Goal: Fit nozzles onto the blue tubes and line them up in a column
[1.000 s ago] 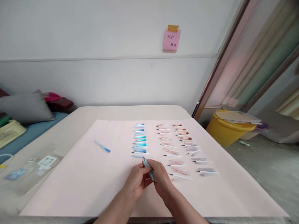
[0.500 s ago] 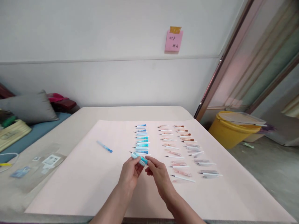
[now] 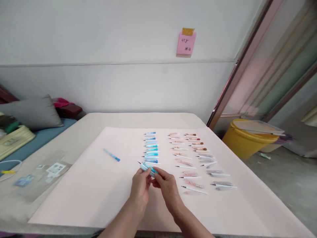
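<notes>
A light-blue pen (image 3: 145, 166) with loose parts bunched alongside, a dark-tipped refill among them, is held low over the sheet. My left hand (image 3: 141, 185) is closed around its middle, thumb on top. At the pen's right end, my right hand (image 3: 168, 188) pinches the brighter blue part; its fingertips touch those of the left. Just beyond lies a column of blue pens (image 3: 151, 149) with white refills beside them. A single blue pen (image 3: 112, 155) rests apart on the left. My fingers hide much of the held parts.
Pink pen parts (image 3: 185, 162), brown-ended pens (image 3: 197, 143) and grey pen parts (image 3: 221, 183) lie in columns on the right of the pale sheet (image 3: 81, 198). A clear plastic bag (image 3: 37, 185) is at the left. A yellow bucket (image 3: 242, 142) stands beyond the right edge.
My right hand has moved slightly left, closer over the pen's blue end. My left hand keeps its hold, and the view has shifted a little.
</notes>
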Demonstrator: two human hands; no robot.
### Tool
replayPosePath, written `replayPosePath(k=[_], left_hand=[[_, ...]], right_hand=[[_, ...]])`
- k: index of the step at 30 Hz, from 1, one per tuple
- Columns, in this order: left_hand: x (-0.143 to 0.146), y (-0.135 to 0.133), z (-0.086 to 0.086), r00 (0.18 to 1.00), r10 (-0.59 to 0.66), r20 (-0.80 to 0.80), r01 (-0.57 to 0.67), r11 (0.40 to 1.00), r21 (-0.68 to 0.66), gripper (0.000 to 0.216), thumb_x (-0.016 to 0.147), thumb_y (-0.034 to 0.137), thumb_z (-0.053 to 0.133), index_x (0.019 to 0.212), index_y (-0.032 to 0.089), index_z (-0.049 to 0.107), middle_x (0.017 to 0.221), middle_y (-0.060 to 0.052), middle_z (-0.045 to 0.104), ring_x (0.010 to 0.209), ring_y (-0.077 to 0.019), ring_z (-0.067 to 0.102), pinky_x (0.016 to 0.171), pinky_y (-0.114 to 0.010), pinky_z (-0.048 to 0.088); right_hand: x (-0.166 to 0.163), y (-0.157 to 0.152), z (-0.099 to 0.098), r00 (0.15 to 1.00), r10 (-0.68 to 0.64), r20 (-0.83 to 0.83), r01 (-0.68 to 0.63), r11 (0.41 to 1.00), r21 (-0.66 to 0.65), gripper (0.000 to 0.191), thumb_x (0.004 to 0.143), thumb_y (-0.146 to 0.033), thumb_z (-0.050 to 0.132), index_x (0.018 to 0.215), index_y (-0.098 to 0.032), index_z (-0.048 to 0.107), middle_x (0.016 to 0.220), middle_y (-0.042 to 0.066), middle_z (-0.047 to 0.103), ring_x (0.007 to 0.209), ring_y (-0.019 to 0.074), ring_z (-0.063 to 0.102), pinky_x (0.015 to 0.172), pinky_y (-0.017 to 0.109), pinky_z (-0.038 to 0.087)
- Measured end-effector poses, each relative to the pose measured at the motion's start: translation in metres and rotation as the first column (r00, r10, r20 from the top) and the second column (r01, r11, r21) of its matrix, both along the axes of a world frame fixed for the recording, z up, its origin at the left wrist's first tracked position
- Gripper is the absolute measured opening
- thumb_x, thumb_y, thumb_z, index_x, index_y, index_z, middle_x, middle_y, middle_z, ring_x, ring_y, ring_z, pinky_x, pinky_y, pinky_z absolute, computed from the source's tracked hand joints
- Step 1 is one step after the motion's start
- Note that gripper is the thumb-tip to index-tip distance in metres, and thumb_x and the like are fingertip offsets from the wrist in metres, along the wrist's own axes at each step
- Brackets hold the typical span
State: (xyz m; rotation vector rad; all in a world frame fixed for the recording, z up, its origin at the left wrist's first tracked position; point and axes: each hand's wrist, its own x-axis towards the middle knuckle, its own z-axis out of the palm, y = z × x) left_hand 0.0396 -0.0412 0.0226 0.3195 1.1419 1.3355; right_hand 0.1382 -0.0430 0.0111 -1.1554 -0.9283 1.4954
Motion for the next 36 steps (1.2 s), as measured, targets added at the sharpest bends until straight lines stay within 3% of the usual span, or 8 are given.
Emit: replayPosePath(k=[8,15,18,20,23,27,32,36], left_hand=[[0.008,-0.004,-0.005,0.999,0.015,-0.034,-0.015,1.0,0.012,0.021,0.067,0.025,0.068,0.085,0.018,0.062,0.089,-0.003,0.064,0.074,-0.0112,0.056,0.061,-0.023,0.038],[-0.005,-0.001,-0.001,0.994,-0.104,-0.022,0.102,0.991,-0.084,0.025,0.065,0.024,0.068,0.088,0.018,0.061,0.096,-0.005,0.063,0.085,-0.0141,0.056,0.07,-0.026,0.039],[-0.027,0.005,0.007,0.99,0.001,-0.141,-0.018,0.993,-0.12,0.03,0.065,0.024,0.067,0.093,0.019,0.057,0.1,-0.005,0.061,0.091,-0.0152,0.055,0.071,-0.027,0.039],[-0.045,0.01,0.013,0.941,0.144,-0.306,-0.159,0.987,-0.025,0.035,0.065,0.025,0.065,0.099,0.02,0.056,0.102,-0.005,0.06,0.094,-0.0151,0.054,0.073,-0.027,0.039],[-0.068,0.019,0.015,0.759,0.096,-0.644,-0.01,0.991,0.136,0.022,0.069,0.026,0.058,0.09,0.019,0.059,0.086,-0.002,0.061,0.084,-0.0151,0.056,0.072,-0.027,0.04],[-0.07,0.02,0.0,0.243,-0.128,-0.961,0.362,0.931,-0.033,0.014,0.071,0.014,0.049,0.077,0.019,0.06,0.08,-0.002,0.06,0.076,-0.0148,0.055,0.072,-0.027,0.039],[-0.044,0.018,-0.021,-0.232,-0.142,-0.962,0.623,0.738,-0.259,0.024,0.076,0.009,0.046,0.093,0.023,0.058,0.1,-0.004,0.055,0.09,-0.0159,0.053,0.075,-0.025,0.04],[-0.035,0.025,-0.028,-0.424,-0.138,-0.895,0.613,0.683,-0.396,0.019,0.079,0.012,0.045,0.091,0.022,0.057,0.099,-0.005,0.054,0.097,-0.02,0.05,0.075,-0.028,0.041]], right_hand=[[-0.006,-0.003,0.001,0.997,-0.051,-0.064,0.048,0.997,-0.059,0.033,0.064,-0.029,0.069,0.094,-0.017,0.072,0.071,0.002,0.067,0.056,0.0111,0.056,0.059,0.027,0.049],[0.007,0.006,-0.005,0.998,-0.057,-0.039,0.053,0.994,-0.095,0.035,0.061,-0.025,0.069,0.094,-0.013,0.071,0.063,0.003,0.065,0.054,0.0126,0.057,0.058,0.028,0.048],[0.014,0.013,-0.017,0.999,-0.045,0.02,0.048,0.988,-0.148,0.038,0.06,-0.022,0.066,0.096,-0.01,0.069,0.058,0.002,0.063,0.052,0.0132,0.057,0.056,0.028,0.047],[0.017,0.017,-0.028,0.997,-0.013,0.073,0.024,0.988,-0.149,0.038,0.061,-0.019,0.064,0.097,-0.009,0.069,0.054,0.001,0.061,0.05,0.0124,0.056,0.053,0.027,0.045],[0.018,0.023,-0.042,0.982,0.052,0.181,-0.027,0.99,-0.138,0.038,0.062,-0.016,0.058,0.098,-0.008,0.068,0.047,-0.002,0.056,0.046,0.0108,0.051,0.048,0.023,0.041],[0.016,0.031,-0.053,0.944,0.114,0.311,-0.08,0.99,-0.12,0.038,0.064,-0.014,0.052,0.099,-0.01,0.068,0.048,-0.002,0.055,0.044,0.0107,0.049,0.045,0.022,0.039],[0.014,0.04,-0.058,0.899,0.153,0.411,-0.133,0.988,-0.077,0.038,0.067,-0.014,0.048,0.099,-0.011,0.067,0.05,-0.002,0.055,0.044,0.0107,0.049,0.046,0.022,0.04],[0.018,0.039,-0.048,0.83,0.182,0.527,-0.206,0.978,-0.014,0.036,0.07,-0.016,0.047,0.099,-0.015,0.067,0.049,-0.003,0.055,0.045,0.0112,0.05,0.049,0.022,0.04]])
